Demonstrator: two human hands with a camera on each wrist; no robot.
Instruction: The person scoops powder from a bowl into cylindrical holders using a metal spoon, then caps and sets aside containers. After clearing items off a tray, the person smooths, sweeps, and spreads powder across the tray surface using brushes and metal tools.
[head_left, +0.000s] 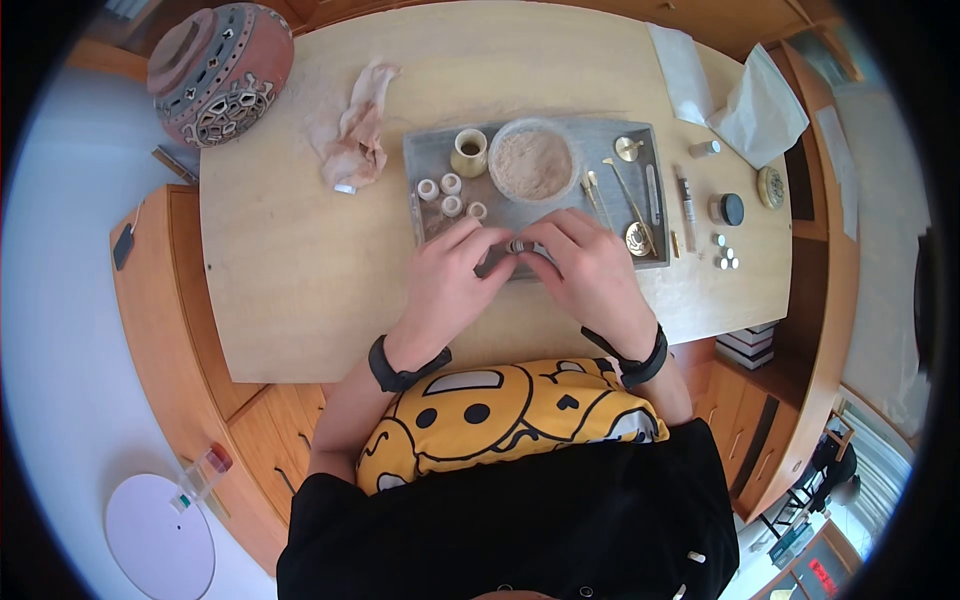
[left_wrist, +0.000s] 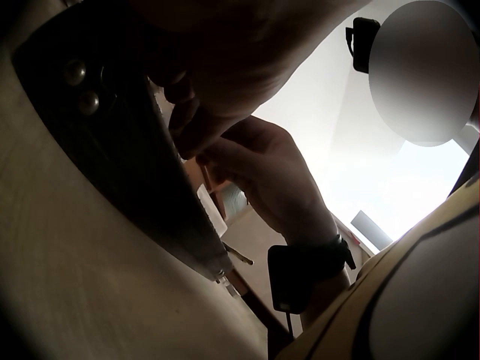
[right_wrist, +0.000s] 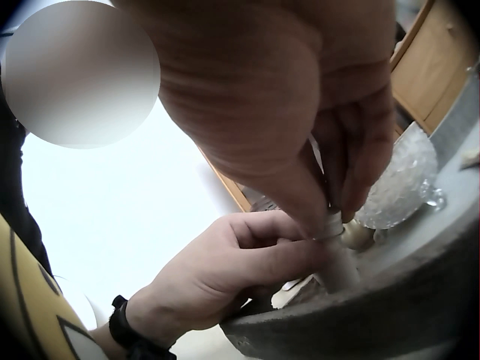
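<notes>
Over the front edge of a grey tray, both hands meet at a small pale vial. My left hand grips its upper part between thumb and fingers. From above, my right hand pinches the vial's top, its fingertips right at the neck. The fingers hide much of the vial in the head view. Close to the left hand in the tray stand several small white jars and a brass-coloured pot. Behind the hands is a clear bowl of pinkish-beige powder.
Brass tools lie along the tray's right side. Beyond it stand a dark-lidded jar and small white-capped bottles. A crumpled cloth and a large patterned pot are at the left; white paper sheets lie back right.
</notes>
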